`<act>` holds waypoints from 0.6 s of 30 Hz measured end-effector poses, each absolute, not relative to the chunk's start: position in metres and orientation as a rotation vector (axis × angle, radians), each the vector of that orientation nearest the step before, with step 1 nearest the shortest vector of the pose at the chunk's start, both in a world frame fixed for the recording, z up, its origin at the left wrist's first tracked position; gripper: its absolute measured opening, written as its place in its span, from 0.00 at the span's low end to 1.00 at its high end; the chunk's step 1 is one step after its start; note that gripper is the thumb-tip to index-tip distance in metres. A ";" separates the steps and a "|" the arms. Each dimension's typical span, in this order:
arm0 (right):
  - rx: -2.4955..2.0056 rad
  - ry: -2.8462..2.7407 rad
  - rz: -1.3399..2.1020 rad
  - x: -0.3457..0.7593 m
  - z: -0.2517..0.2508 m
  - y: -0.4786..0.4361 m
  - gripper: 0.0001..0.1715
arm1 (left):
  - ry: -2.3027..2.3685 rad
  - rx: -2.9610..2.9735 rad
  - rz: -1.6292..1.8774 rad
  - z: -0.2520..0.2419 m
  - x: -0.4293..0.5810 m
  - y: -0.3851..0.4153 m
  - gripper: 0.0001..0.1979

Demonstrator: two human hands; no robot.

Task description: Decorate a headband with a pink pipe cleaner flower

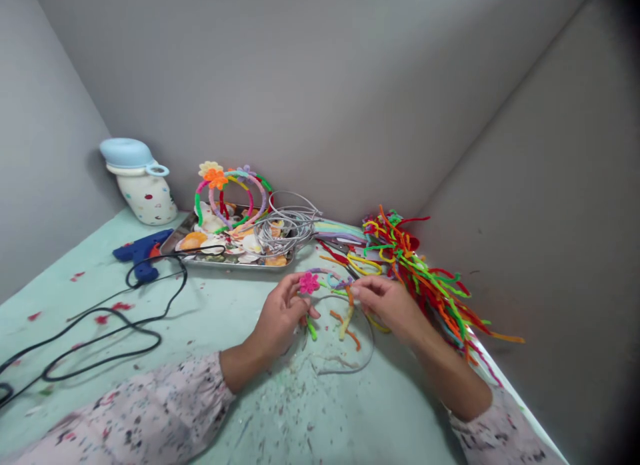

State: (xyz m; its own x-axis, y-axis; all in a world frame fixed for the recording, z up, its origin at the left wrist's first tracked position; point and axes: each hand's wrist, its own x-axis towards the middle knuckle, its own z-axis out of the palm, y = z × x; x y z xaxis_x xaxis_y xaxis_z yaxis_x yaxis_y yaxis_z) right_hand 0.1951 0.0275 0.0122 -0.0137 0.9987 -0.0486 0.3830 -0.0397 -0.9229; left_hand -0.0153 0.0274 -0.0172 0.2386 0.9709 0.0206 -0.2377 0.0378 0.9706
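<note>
Left hand [280,312] grasps a flowered ring [309,283]; right hand [393,306] pinches (apparently) an orange strand [349,296].

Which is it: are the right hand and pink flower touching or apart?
Apart: the head view shows a clear gap between the right hand and pink flower.

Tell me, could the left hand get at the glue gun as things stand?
Probably yes: between the left hand and the glue gun, only black cord lies on the table. The hand seems to hold the flower band, though, so it might need to let go first.
</note>
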 end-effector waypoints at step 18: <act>-2.076 -2.513 -0.180 0.235 -0.002 0.037 0.16 | 0.869 1.139 1.118 -0.014 -0.015 0.027 0.18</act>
State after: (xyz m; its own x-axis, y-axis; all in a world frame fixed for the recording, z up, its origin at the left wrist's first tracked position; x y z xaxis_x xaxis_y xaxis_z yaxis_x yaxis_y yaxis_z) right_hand 0.2346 0.0374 -0.0018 -0.1867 0.9821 -0.0243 0.9686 0.1881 0.1622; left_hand -0.0150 0.0272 -0.0142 0.2444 0.9695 0.0162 -0.2236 0.0401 0.9738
